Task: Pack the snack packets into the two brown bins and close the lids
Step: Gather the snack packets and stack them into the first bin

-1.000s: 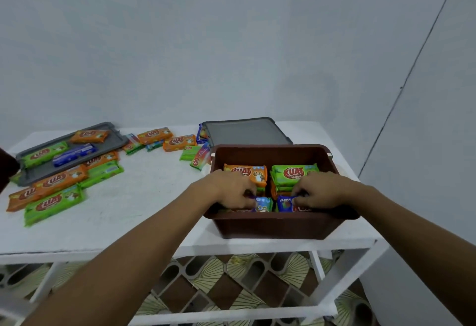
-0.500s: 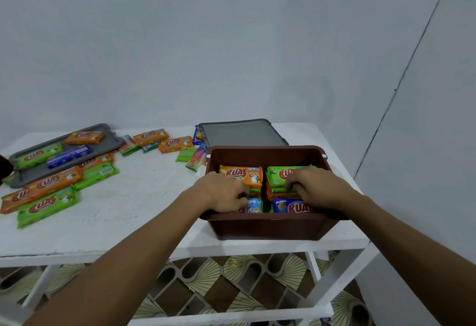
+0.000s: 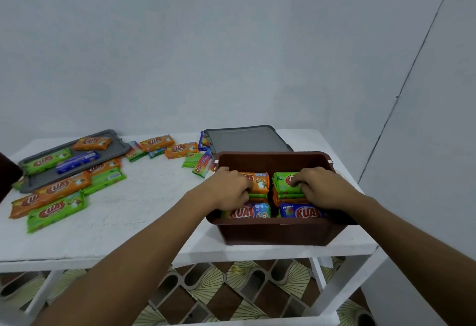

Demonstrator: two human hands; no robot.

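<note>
Within the last second the left hand (image 3: 226,191) has gone from the near row of the brown bin (image 3: 275,233) up onto the orange stack (image 3: 260,180) at the far left. The right hand (image 3: 324,189) has made the same move onto the green stack (image 3: 282,184) at the far right. That leaves the 2 blue packets (image 3: 298,212) in the near row uncovered and lying flat, so I judge that row settled and the far row now being tidied. The left hand's fingers are curled over the near edge of the orange stack, and the right hand's are curled on top of the green one. Whether they pinch the wrappers or only press them down is hard to tell from this angle.

On the left of the white table (image 3: 144,196), more than 10 loose packets (image 3: 55,211) lie flat, well apart from the bin, and 3 of them sit on a grey lid (image 3: 121,146). Packing therefore looks far from done. The packets are slim, glossy wrappers in orange, green and blue with a red logo. The bin stands open at the table's right front, its packets laid 2 by 2, with a second grey lid (image 3: 247,138) just behind it.
</note>
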